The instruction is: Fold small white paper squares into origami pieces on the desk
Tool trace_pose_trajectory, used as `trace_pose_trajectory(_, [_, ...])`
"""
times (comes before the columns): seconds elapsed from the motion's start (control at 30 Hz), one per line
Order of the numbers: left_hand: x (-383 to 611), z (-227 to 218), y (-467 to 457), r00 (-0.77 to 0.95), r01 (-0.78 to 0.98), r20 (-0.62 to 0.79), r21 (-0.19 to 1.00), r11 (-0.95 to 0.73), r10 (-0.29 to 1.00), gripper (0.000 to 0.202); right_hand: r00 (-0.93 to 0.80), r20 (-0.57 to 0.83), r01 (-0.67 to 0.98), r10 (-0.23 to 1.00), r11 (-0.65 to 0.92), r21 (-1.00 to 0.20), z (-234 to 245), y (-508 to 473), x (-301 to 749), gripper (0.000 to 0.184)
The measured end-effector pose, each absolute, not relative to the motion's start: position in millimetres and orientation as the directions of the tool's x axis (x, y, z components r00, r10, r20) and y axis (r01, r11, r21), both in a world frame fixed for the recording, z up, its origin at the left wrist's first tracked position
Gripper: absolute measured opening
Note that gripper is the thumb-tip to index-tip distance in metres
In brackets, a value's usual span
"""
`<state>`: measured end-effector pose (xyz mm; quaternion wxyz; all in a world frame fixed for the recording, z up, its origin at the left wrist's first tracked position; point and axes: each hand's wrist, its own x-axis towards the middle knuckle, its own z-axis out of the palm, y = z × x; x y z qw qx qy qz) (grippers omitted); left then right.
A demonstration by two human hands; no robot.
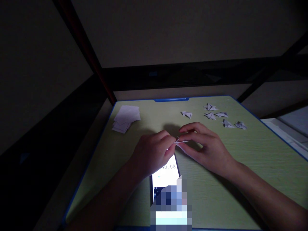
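Observation:
Between my hands, above the middle of the table, is a small piece of folded white paper (182,141), seen nearly edge-on. My left hand (155,150) pinches its left end between thumb and curled fingers. From the right, the thumb and a finger of my right hand (207,146) close on the paper's other side, with another finger raised above. Partly under my left hand lies a lit phone (166,176) showing a timer; its lower part is blurred out. The exact folds of the paper are too small to make out.
A stack of white paper sheets (127,114) lies at the table's back left. Several small folded paper figures (210,115) are scattered at the back right, with one folded figure (187,114) nearer the middle. The green table (101,179) has a blue edge; a wall stands behind.

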<state>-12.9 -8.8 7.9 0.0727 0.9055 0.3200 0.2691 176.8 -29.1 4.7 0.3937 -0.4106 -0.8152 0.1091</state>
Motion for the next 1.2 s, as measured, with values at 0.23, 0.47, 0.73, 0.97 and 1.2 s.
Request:
trace_pose_trajectory(0.23, [-13, 9, -9, 0.652, 0.521, 0.443, 0.329, -0.788, 0.616, 0.014, -0.313, 0.537, 0.536, 0.783, 0.613, -0.581, 3, -27, 176, 0.010])
trace_pose_trajectory(0.47, [-15, 8, -9, 0.617, 0.499, 0.502, 0.346, -0.794, 0.607, 0.017, -0.272, 0.523, 0.524, 0.808, 0.580, -0.624, 6, -29, 176, 0.006])
trace_pose_trajectory(0.73, [-13, 11, -12, 0.576, 0.462, 0.558, 0.380, -0.801, 0.597, 0.018, -0.245, 0.486, 0.475, 0.839, 0.541, -0.695, 8, -29, 174, 0.004])
trace_pose_trajectory(0.97, [-18, 9, -5, 0.520, 0.510, 0.579, 0.379, -0.772, 0.628, 0.021, -0.142, 0.421, 0.471, 0.896, 0.435, -0.768, 6, -14, 191, 0.006])
trace_pose_trajectory(1.2, [-22, 4, 2, 0.479, 0.524, 0.539, 0.457, -0.719, 0.692, 0.014, 0.140, 0.076, 0.421, 0.987, 0.009, -0.907, 9, 12, 246, 0.030])
